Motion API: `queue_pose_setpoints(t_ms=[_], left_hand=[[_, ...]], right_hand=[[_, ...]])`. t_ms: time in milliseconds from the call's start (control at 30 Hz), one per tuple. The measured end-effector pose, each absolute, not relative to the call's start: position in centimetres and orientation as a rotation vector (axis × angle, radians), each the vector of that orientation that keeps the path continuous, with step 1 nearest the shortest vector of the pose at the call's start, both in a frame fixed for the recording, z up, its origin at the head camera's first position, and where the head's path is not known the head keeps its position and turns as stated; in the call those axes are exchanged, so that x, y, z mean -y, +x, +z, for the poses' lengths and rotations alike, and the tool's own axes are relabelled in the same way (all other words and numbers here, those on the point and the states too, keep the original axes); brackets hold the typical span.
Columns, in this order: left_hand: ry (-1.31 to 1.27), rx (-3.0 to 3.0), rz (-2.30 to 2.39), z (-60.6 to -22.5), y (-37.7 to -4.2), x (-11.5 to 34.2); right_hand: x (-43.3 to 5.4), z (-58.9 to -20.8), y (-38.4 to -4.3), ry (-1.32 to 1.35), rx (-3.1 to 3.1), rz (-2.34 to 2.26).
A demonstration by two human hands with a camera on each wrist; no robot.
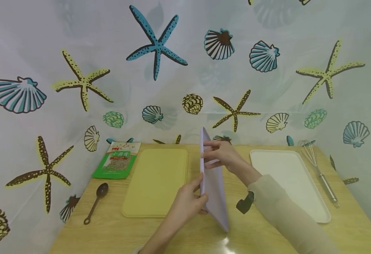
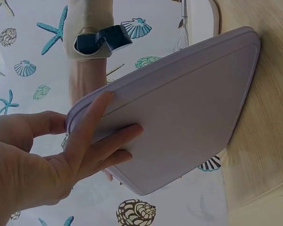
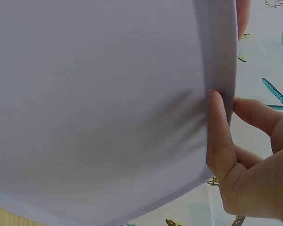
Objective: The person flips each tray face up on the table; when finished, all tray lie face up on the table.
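Closest is the pale right sleeve [image 1: 290, 208], cut off at the bottom. From the left come a brown spoon [image 1: 102, 190], a green bag [image 1: 117, 162] and a yellow board [image 1: 156, 181]. Next, the left hand [image 1: 186, 201] reaches up, fingers bent, pinching a purple tray [image 1: 215, 197] that stands on its side. Higher up, the right hand [image 1: 225, 155] pinches its rim too. From the left wrist, the tray hides most of that hand. Behind the sleeve, a white tray [image 1: 283, 169] is partly covered; a whisk [image 1: 326, 187] comes last.
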State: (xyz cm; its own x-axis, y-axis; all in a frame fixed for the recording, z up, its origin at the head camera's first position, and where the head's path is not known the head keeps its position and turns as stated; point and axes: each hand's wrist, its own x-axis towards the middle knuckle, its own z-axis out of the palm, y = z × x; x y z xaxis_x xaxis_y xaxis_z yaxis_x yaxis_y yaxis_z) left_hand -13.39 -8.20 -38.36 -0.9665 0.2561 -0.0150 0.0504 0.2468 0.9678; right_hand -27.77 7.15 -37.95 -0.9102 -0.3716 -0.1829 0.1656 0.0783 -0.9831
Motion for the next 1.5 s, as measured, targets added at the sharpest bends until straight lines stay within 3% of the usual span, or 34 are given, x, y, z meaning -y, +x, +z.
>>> queue_pose_setpoints(t_ms=[200, 600, 900, 1500], left_hand=[[0.239, -2.283, 1.909, -39.2, -13.7, 8.9], [0.131, -2.172, 2.043, -39.7, -13.9, 10.9], [0.060, -2.104, 2.106, -40.0, -14.1, 11.5], [0.066, -1.959, 2.139, -40.6, -13.9, 12.9]], right_hand=[[-8.6, -40.4, -26.6, -0.269, -2.232, -1.756], [-15.1, -49.3, -25.4, -0.380, -2.837, -1.109], [-15.6, -50.3, -25.9, -0.169, -2.544, -1.315], [-15.8, -50.8, -25.6, -0.004, -2.252, -1.488]])
